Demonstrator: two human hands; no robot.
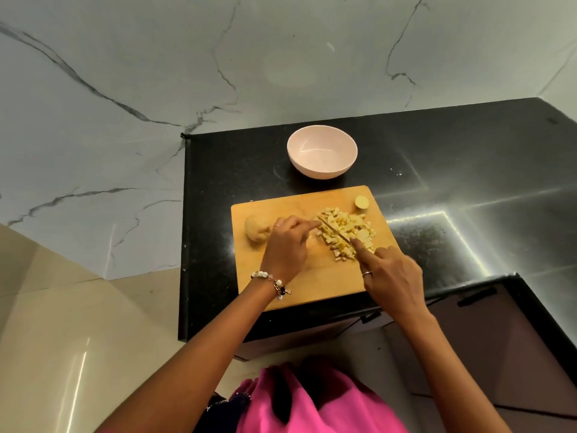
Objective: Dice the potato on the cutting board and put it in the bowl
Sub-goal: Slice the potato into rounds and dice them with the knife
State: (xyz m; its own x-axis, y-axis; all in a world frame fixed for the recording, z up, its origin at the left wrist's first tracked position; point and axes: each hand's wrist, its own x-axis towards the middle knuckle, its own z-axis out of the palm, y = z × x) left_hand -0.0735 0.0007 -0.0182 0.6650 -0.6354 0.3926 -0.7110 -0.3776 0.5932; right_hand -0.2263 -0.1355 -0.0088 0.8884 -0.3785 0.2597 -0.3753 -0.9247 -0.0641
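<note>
A heap of diced potato [346,231] lies on the right half of the wooden cutting board [299,282]. A knife [334,230] runs slantwise through the heap. My right hand [390,276] grips its handle, forefinger stretched along the blade's back. My left hand [287,245] hovers over the board's middle, its forefinger reaching to the knife's tip and the dice. An uncut potato piece [256,233] sits at the board's left edge. A small end slice [362,202] lies at the far right corner. The pale pink bowl [322,151] stands behind the board, with nothing in it.
The board lies on a black stone counter [452,170] whose left edge drops to a tiled floor [62,307]. A marble wall [156,73] rises behind. Dark cabinet fronts with handles [477,296] run below the counter's near edge.
</note>
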